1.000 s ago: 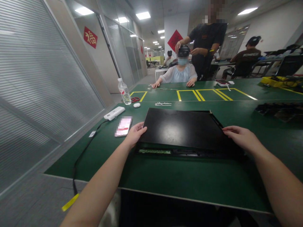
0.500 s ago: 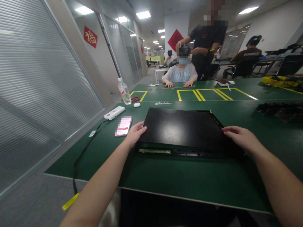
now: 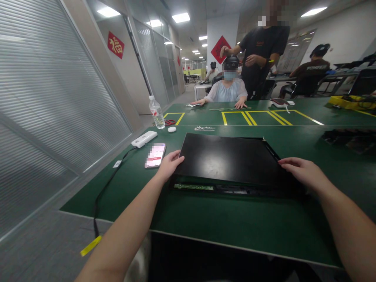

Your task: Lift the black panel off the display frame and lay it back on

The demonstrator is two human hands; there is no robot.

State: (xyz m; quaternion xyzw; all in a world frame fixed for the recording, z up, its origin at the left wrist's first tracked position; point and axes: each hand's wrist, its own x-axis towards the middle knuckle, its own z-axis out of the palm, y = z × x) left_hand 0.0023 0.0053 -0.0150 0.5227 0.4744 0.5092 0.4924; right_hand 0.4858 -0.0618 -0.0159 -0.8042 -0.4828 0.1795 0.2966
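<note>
A flat black screen panel [image 3: 220, 160] lies slightly askew over a shallow black frame [image 3: 243, 191]. A narrow green circuit board [image 3: 194, 187] shows along the frame's near side. My left hand [image 3: 170, 164] is closed on the panel's left edge, thumb on top and fingers partly hidden beneath. At the right, my right hand [image 3: 302, 170] has its fingertips pinched on the frame's right rim, close to the panel's edge. Its thumb is hidden from view.
Left of the panel are a phone [image 3: 155, 155], a white power bank [image 3: 144, 139] with a black cable, a bottle [image 3: 156, 112], red-handled scissors [image 3: 169, 122] and a white case [image 3: 172, 129]. Small pale pieces [image 3: 205, 128] lie beyond. A person [image 3: 229, 90] sits opposite; another stands behind.
My hands, the panel and the frame keep nearly the same position; the view has shifted slightly. The seated person opposite has moved one hand outward toward a pale item on the table.
</note>
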